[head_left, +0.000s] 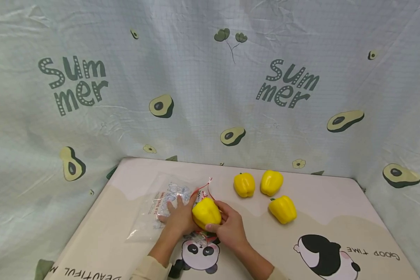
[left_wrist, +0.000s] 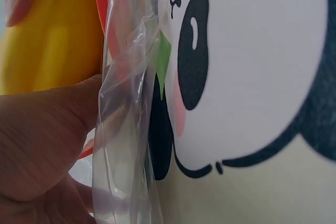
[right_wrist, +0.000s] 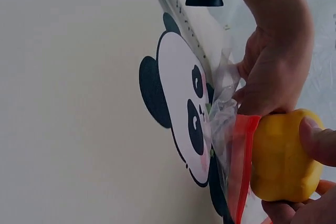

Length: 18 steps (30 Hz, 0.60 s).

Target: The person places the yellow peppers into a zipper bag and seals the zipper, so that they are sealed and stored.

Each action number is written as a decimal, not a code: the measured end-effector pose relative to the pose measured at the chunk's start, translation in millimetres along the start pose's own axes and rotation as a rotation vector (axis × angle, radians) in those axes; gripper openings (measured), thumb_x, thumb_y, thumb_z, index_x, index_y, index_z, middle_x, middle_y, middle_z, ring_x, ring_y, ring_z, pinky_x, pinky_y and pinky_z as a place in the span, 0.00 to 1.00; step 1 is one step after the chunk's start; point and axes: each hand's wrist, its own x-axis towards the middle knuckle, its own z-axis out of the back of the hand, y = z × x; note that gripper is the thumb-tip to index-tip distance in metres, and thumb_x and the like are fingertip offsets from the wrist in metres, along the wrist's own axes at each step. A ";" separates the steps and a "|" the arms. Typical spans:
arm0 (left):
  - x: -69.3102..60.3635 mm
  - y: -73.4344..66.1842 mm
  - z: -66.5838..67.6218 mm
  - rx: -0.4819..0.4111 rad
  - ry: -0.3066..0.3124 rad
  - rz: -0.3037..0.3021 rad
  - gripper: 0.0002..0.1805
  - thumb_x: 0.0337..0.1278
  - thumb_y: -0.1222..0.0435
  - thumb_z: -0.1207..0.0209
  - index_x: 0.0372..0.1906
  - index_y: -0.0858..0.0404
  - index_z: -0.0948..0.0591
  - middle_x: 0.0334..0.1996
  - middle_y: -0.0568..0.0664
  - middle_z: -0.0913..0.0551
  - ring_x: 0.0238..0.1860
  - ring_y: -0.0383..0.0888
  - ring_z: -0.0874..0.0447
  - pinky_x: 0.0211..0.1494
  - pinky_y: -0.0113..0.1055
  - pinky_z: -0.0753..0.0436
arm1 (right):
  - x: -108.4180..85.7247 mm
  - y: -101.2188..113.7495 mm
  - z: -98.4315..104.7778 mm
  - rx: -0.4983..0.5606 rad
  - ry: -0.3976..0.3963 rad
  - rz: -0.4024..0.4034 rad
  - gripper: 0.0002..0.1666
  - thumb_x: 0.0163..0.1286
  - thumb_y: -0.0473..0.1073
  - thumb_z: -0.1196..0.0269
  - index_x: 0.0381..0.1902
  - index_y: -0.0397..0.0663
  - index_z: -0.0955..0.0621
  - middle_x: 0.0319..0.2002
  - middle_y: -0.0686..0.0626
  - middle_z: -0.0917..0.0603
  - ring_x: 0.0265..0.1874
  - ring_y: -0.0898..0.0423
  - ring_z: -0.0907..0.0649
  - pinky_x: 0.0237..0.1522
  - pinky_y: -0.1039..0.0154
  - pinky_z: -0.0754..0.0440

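A clear plastic zip bag (head_left: pixel 143 223) with printed pictures and a red zip edge (right_wrist: pixel 243 163) lies flat at the left of the table. My left hand (head_left: pixel 180 219) rests on it with fingers spread, its thumb side by the bag's mouth. Between the hands is a yellow bell pepper (head_left: pixel 206 213), which my right hand (head_left: pixel 232 229) grips with thumb and fingers. In the right wrist view the pepper touches the red edge at the bag's mouth. The left wrist view shows the pepper beside the left thumb; how far it reaches into the bag I cannot tell.
Three more yellow bell peppers stand to the right: one nearer the bag (head_left: pixel 244 185), one at the back (head_left: pixel 271 182), one in front (head_left: pixel 282 209). The table (head_left: pixel 266 249) has panda prints. A curtain (head_left: pixel 196 77) with avocado prints hangs behind.
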 end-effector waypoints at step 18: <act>0.9 -2.0 -2.4 -0.002 -0.017 0.020 0.63 0.35 0.51 0.17 0.81 0.47 0.39 0.79 0.76 0.44 0.76 0.88 0.53 0.60 0.94 0.54 | 10.3 -4.2 -7.6 -0.097 -0.009 0.055 0.42 0.65 0.32 0.28 0.76 0.43 0.30 0.73 0.40 0.23 0.71 0.39 0.22 0.73 0.42 0.26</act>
